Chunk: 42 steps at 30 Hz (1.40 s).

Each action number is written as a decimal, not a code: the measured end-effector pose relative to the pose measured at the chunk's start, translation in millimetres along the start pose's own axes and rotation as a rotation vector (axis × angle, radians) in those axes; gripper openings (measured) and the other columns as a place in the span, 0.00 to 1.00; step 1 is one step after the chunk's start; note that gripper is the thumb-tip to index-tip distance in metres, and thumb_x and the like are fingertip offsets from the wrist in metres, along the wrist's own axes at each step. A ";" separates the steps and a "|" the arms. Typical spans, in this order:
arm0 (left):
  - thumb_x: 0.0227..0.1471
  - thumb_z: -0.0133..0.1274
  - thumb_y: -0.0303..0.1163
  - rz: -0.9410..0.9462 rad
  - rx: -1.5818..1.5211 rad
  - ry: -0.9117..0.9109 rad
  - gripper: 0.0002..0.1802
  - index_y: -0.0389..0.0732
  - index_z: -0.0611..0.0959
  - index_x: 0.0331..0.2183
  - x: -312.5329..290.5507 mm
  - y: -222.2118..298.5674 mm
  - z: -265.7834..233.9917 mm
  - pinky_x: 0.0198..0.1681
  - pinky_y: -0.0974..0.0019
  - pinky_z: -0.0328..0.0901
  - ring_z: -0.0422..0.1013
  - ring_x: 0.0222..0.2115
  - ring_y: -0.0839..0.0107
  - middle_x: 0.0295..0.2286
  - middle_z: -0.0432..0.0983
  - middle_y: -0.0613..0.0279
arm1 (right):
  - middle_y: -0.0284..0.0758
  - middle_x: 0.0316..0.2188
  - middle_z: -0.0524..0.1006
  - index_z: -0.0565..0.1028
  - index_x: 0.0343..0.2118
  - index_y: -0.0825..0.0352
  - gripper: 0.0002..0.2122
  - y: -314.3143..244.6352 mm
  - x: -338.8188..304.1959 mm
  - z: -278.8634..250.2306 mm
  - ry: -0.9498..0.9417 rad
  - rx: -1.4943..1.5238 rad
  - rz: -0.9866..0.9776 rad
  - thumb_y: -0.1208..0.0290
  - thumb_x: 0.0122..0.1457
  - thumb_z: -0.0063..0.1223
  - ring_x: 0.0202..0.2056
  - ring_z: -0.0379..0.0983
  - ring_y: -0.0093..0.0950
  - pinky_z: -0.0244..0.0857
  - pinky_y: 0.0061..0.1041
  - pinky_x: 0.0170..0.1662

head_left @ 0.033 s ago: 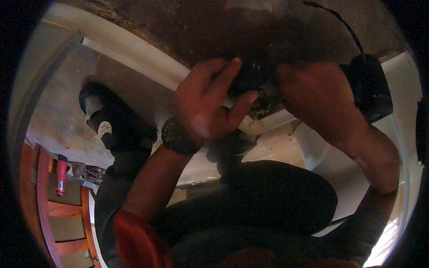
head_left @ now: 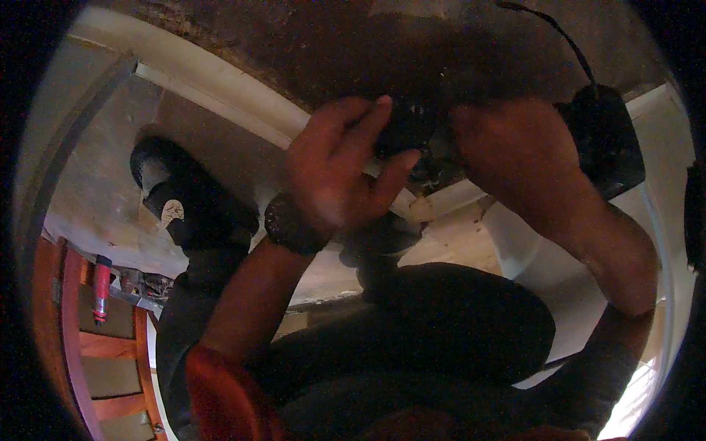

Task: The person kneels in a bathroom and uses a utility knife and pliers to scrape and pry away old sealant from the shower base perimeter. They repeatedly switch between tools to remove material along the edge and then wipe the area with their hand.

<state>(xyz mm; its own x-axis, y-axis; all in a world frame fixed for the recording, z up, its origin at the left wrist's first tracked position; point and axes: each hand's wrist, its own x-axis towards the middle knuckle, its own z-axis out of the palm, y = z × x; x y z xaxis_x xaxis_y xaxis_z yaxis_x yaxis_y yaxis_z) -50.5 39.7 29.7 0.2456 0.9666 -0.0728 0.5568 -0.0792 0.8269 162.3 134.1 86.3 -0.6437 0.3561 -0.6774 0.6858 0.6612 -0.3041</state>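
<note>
Both hands meet on a small dark object (head_left: 403, 128) held up against the brown mottled surface (head_left: 309, 51). The left hand (head_left: 331, 173) curls its fingers (head_left: 368, 121) loosely round it; whether the right hand (head_left: 515, 158) grips it, I cannot tell

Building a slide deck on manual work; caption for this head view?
Both hands, left hand and right hand, close around a small dark object at a wall's base.

Both the left hand (head_left: 334, 165) and right hand (head_left: 515, 154) close around a small dark object (head_left: 403, 128) above black-trousered knees (head_left: 456, 331).
</note>
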 end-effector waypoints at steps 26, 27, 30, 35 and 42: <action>0.45 0.67 0.44 -0.028 0.039 0.047 0.29 0.34 0.83 0.44 -7.2 -6.2 7.6 0.35 0.55 0.73 0.76 0.33 0.53 0.35 0.78 0.49 | 0.36 0.20 0.79 0.76 0.32 0.62 0.06 -5.8 6.6 5.9 -0.086 -0.059 -0.012 0.69 0.51 0.56 0.22 0.79 0.33 0.72 0.33 0.24; 0.45 0.67 0.44 -0.018 0.041 0.052 0.29 0.33 0.83 0.44 -7.0 -7.0 7.0 0.35 0.55 0.73 0.76 0.34 0.53 0.36 0.78 0.49 | 0.35 0.20 0.79 0.76 0.33 0.62 0.07 -5.9 5.5 1.2 -0.091 -0.081 -0.021 0.69 0.52 0.56 0.22 0.79 0.33 0.72 0.33 0.24; 0.46 0.66 0.45 0.005 0.041 0.085 0.29 0.33 0.82 0.44 -12.2 -8.0 7.8 0.35 0.55 0.73 0.76 0.34 0.52 0.36 0.78 0.47 | 0.35 0.21 0.79 0.76 0.33 0.61 0.07 -8.0 4.5 -3.4 -0.089 -0.081 -0.029 0.67 0.53 0.56 0.21 0.79 0.33 0.72 0.33 0.24; 0.48 0.64 0.44 0.003 0.046 0.125 0.28 0.31 0.82 0.44 -14.1 -11.1 10.7 0.33 0.54 0.72 0.75 0.34 0.51 0.37 0.77 0.45 | 0.35 0.20 0.79 0.76 0.31 0.61 0.06 -10.1 13.7 -2.3 -0.076 -0.114 -0.053 0.66 0.53 0.56 0.21 0.80 0.33 0.72 0.33 0.24; 0.48 0.64 0.47 -0.006 0.105 0.100 0.28 0.33 0.83 0.43 -13.3 -9.0 7.4 0.37 0.52 0.69 0.74 0.33 0.54 0.36 0.77 0.49 | 0.36 0.18 0.78 0.76 0.30 0.62 0.06 -4.1 20.5 -0.7 -0.066 -0.119 -0.095 0.67 0.52 0.56 0.20 0.79 0.33 0.72 0.33 0.23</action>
<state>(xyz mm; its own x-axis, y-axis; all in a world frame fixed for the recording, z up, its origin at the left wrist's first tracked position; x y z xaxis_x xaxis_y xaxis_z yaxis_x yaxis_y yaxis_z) -52.9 25.8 19.0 0.1646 0.9862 -0.0171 0.6392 -0.0934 0.7634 146.1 139.2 74.1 -0.6777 0.2466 -0.6928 0.5753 0.7646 -0.2905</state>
